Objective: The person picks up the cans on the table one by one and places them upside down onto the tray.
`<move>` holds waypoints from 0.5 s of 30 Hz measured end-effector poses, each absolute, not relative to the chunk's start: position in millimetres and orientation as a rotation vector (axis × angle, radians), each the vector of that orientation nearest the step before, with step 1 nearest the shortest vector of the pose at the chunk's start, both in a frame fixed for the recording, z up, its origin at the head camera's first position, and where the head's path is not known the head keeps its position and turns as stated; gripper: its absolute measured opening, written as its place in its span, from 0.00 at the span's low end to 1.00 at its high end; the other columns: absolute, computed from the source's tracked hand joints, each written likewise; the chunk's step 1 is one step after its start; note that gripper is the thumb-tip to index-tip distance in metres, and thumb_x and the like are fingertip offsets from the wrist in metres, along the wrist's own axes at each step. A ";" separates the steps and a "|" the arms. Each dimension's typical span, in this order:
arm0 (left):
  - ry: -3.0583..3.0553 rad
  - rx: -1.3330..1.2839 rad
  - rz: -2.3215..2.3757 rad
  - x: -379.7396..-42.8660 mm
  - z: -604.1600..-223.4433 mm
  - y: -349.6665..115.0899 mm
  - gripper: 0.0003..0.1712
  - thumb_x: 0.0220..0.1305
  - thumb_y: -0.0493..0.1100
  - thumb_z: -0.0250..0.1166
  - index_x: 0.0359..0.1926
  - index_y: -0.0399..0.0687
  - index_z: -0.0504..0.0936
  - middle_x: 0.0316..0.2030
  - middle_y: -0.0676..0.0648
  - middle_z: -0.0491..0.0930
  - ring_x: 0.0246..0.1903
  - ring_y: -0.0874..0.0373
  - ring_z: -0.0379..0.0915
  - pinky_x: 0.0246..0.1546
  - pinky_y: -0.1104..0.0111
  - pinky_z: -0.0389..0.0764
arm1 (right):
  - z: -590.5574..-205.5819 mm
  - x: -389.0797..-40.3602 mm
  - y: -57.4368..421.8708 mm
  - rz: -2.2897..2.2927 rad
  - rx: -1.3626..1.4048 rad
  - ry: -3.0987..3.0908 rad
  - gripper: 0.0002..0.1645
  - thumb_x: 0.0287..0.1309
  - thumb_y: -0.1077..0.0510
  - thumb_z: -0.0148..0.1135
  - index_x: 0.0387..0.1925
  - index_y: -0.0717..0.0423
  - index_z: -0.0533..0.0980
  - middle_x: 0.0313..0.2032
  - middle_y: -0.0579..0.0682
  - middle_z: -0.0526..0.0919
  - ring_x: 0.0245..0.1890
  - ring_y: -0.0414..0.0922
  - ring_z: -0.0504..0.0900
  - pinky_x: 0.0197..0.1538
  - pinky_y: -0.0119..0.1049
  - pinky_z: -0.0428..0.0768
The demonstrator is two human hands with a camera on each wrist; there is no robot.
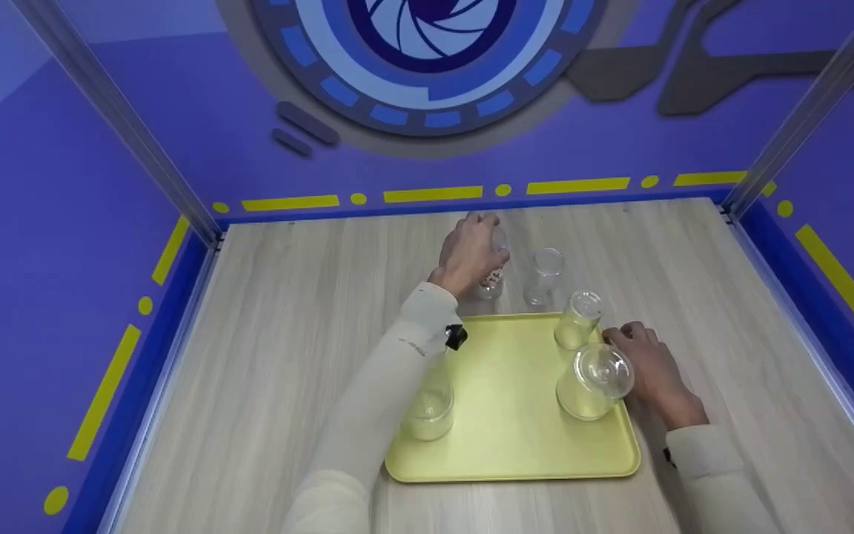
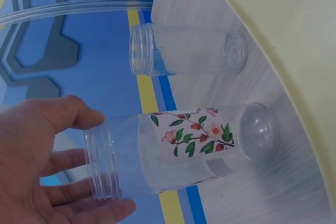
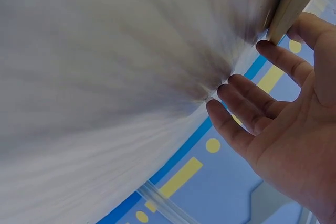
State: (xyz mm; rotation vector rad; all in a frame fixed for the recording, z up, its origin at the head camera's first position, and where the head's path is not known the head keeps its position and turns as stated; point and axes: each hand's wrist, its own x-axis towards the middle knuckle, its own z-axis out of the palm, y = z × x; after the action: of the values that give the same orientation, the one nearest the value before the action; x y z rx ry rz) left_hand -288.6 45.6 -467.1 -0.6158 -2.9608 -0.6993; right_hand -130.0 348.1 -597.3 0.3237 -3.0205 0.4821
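My left hand is at the back of the table, beyond the tray. In the left wrist view its thumb and fingers grip the threaded neck of a clear jar printed with pink flowers and green leaves. That jar is upright and lidless. Just right of it stands a plain clear jar, also with a bare threaded neck. At the right side of the yellow tray, my right hand has its fingers loosely bent. In the right wrist view its index fingertip is right at the tray's edge, other fingertips at the tabletop.
Near the tray's back right corner stands a small clear jar, with a wider clear jar in front of it. Another clear jar is at the tray's left, partly behind my left sleeve. Blue panels enclose the table.
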 end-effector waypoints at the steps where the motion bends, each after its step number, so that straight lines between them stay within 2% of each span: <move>1: -2.961 -0.614 -0.697 -288.4 -467.0 45.2 0.30 0.68 0.49 0.72 0.68 0.47 0.80 0.62 0.42 0.79 0.58 0.49 0.78 0.56 0.60 0.82 | -597.1 -130.0 348.1 0.481 0.322 -3.021 0.22 0.68 0.59 0.62 0.61 0.63 0.78 0.54 0.73 0.74 0.53 0.73 0.75 0.45 0.71 0.77; 15: -2.941 -0.570 -0.740 -283.5 -467.2 35.3 0.30 0.66 0.49 0.73 0.67 0.47 0.81 0.60 0.43 0.80 0.57 0.49 0.79 0.55 0.60 0.82 | -597.8 -130.4 348.9 0.482 0.317 -3.031 0.23 0.68 0.58 0.62 0.61 0.62 0.78 0.54 0.73 0.74 0.53 0.72 0.74 0.45 0.70 0.77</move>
State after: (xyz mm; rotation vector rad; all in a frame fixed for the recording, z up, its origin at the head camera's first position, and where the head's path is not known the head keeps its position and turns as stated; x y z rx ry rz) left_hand -283.5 35.3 -467.2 -0.5699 -2.9412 -0.7401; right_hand -130.4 348.9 -597.8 0.3166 -3.0312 0.4818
